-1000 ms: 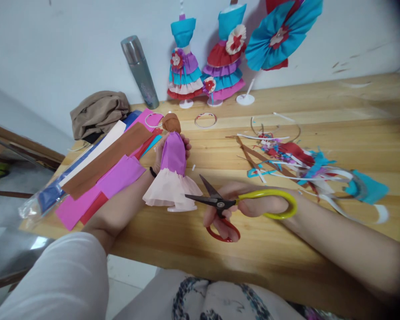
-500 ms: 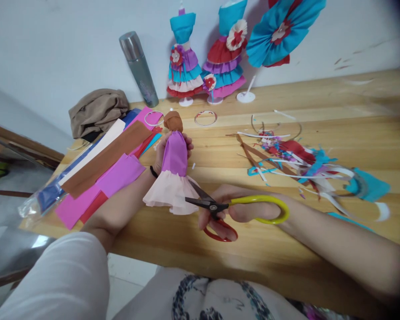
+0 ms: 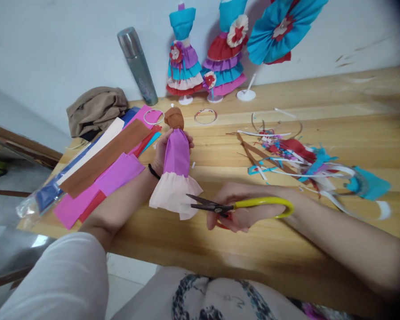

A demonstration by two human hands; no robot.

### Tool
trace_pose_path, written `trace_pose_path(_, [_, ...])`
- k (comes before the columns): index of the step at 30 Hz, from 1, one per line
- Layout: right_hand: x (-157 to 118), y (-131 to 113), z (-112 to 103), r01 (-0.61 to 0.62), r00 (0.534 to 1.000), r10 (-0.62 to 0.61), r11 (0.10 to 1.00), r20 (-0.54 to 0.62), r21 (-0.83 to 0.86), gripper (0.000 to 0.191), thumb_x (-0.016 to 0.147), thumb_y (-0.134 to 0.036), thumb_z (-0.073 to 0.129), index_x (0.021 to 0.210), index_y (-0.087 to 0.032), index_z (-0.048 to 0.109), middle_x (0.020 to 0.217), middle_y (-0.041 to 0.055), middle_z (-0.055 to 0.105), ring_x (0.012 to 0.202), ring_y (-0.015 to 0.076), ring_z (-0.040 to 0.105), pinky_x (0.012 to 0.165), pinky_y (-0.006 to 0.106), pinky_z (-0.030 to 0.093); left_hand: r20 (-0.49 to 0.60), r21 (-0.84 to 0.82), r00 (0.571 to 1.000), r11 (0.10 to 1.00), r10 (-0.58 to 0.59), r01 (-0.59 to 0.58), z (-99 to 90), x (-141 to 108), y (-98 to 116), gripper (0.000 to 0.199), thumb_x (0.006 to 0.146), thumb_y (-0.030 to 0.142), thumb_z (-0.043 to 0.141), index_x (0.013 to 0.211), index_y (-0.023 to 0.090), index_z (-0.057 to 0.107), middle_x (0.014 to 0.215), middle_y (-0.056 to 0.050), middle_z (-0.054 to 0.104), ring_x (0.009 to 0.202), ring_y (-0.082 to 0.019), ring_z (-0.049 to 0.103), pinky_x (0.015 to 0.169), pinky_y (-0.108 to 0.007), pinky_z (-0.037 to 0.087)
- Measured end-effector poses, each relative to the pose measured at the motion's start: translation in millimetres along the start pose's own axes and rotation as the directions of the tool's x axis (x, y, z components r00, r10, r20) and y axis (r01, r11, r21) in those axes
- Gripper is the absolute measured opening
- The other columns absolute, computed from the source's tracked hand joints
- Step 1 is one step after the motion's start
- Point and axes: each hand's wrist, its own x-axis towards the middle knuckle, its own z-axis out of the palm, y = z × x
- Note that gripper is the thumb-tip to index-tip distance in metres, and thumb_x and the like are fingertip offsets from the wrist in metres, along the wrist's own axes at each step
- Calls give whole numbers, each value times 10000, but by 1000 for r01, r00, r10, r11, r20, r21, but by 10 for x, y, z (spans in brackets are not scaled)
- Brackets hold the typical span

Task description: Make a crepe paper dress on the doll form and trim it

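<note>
Flared brown, purple and cream dress (image 3: 177,155): was gripped by the left hand (image 3: 161,151). Black-bladed, yellow-and-red-handled scissors (image 3: 217,208): were held, slightly parted, by the right hand (image 3: 240,218).

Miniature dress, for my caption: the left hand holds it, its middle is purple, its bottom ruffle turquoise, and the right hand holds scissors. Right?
Not quite: the head view shows a pale pink bottom ruffle, not turquoise. The left hand does hold the purple-middled miniature dress, and the right hand scissors.

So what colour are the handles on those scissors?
The scissors have one yellow handle and one red handle, seen in the head view.
</note>
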Motion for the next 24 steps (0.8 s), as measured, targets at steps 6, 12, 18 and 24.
trace_pose_path(6, [-384, -190, -328, -118, 992, 102, 953, -73, -280, 386, 907, -437, 632, 1083, -98, 692, 759, 19, 590, 638, 98, 557, 551, 194, 455, -23, 39, 998, 998, 51, -50, 38, 96, 203, 354, 1006, 301, 447, 750, 182, 661, 678, -24, 715, 620, -139, 658, 659, -263, 545])
trace_pose_path(12, [-721, -329, -511, -256, 959, 145, 809, -242, -530, 301, 952, -420, 587, 918, -127, 646, 737, -12, 538, 642, 75, 494, 564, 174, 398, -67, 183, 992, 978, 110, -96, 15, 100, 441, 134, 934, 216, 610, 821, 203, 680, 692, 41, 716, 647, -118, 644, 735, -260, 534])
trace_pose_path(18, [-866, -408, -527, -448, 877, 211, 684, -431, -576, 276, 923, -343, 603, 809, -95, 639, 691, -55, 501, 646, 48, 438, 577, 157, 332, 24, 309, 996, 947, 84, -87, -22, 90, 560, 166, 947, 299, 645, 880, 149, 673, 753, -11, 728, 683, -138, 659, 794, -287, 559])
trace_pose_path(24, [-933, -485, -488, -509, 817, 157, 649, -555, -565, 283, 889, -338, 628, 884, -57, 658, 730, -66, 523, 676, 44, 460, 613, 176, 332, 63, 328, 991, 935, 120, -134, 12, 66, 636, 106, 935, 244, 662, 882, 158, 693, 788, -24, 744, 660, -153, 690, 722, -282, 597])
